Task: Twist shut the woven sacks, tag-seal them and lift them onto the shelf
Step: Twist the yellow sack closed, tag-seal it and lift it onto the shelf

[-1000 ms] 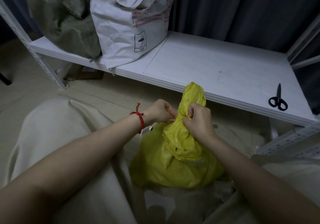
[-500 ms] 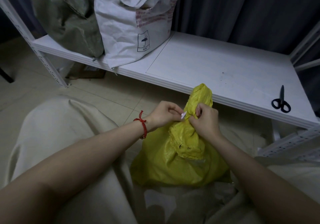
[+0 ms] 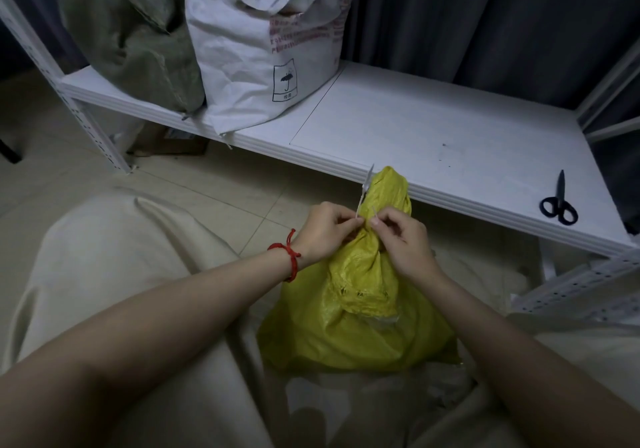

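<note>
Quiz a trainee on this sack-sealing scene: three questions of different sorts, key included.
1. True or false: the scissors lie on the shelf.
2. Which sack is off the shelf? A green, B white, C yellow.
3. Fill in: the left hand and right hand pinch a white ___ at that sack's neck.
Key: 1 true; 2 C, the yellow sack; 3 tie.

The white shelf (image 3: pixel 433 129) bears a green sack (image 3: pixel 138 49) and a white sack (image 3: pixel 249 49) touching at its left end, and black scissors (image 3: pixel 558 202) near its right front edge. Beneath it, perhaps a cardboard box (image 3: pixel 166 139) sits on the tiled floor (image 3: pixel 207 184).
</note>
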